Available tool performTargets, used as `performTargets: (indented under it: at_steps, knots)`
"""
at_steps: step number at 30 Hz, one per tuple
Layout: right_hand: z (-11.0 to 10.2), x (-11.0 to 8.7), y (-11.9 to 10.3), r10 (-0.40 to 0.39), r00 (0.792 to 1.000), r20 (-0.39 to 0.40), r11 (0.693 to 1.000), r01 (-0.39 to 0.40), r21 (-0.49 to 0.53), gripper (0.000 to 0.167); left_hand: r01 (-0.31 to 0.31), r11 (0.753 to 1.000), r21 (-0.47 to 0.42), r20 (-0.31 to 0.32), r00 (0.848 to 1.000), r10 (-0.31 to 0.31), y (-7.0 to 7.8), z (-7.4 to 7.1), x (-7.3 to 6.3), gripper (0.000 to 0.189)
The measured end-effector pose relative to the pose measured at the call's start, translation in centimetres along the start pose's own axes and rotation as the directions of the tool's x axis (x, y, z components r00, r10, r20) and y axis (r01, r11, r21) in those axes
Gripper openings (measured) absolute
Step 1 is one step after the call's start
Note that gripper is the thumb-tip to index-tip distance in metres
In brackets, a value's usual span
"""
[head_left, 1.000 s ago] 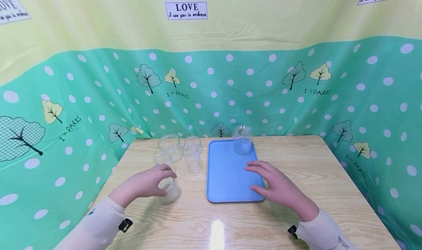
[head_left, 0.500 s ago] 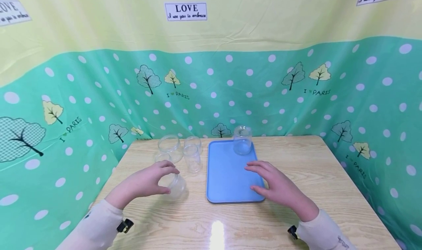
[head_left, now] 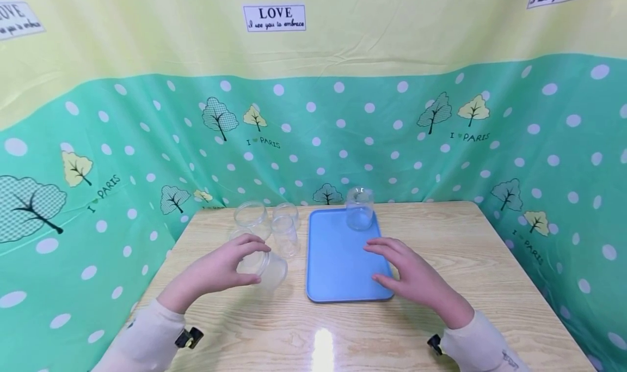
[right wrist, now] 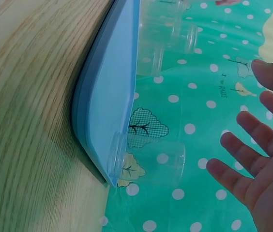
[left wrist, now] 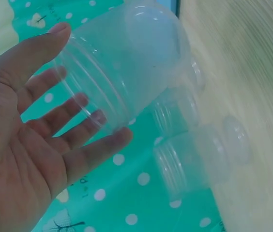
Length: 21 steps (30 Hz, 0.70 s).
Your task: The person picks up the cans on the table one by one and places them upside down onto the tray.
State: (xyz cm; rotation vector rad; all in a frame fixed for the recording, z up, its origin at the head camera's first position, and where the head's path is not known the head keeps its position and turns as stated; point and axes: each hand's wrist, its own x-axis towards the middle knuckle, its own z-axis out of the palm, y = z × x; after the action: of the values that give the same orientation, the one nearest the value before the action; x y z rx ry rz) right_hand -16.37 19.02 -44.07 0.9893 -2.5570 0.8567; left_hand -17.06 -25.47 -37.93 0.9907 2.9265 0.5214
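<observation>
My left hand (head_left: 222, 268) holds a clear plastic jar (head_left: 274, 272) over the table, left of the blue tray (head_left: 338, 290). In the left wrist view the thumb and fingertips grip the ridged rim of this jar (left wrist: 146, 58), its mouth facing the palm and its base pointing away. My right hand (head_left: 413, 279) hovers at the tray's right edge with fingers spread and nothing in them. Another clear jar (head_left: 360, 211) stands in the tray's far right corner; the right wrist view shows its ridged end (right wrist: 117, 154) down against the tray.
Several more clear containers stand on the table behind my left hand, among them a wide jar (head_left: 251, 215) and a narrow one (head_left: 286, 236). The wooden table (head_left: 441, 225) ends at a patterned green and yellow cloth (head_left: 294, 110) at the back and sides.
My left hand has carried the jar a little to the right, and its base has tilted toward the tray. My right hand stays where it was.
</observation>
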Motion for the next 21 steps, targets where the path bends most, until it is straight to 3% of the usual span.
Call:
performTargets:
  at_steps: [9,21]
  knots:
    - [0.1,0.0,0.0,-0.009,1.000,-0.006,1.000,0.009,0.008,0.063,0.054,0.988,-0.142,-0.062,0.996,-0.064,0.5,0.5,0.4,0.060]
    - [-0.1,0.1,0.2,-0.075,0.994,-0.078,0.997,0.074,-0.016,0.064,-0.037,0.952,-0.303,-0.211,0.977,-0.029,1.2,1.8,1.1,0.061]
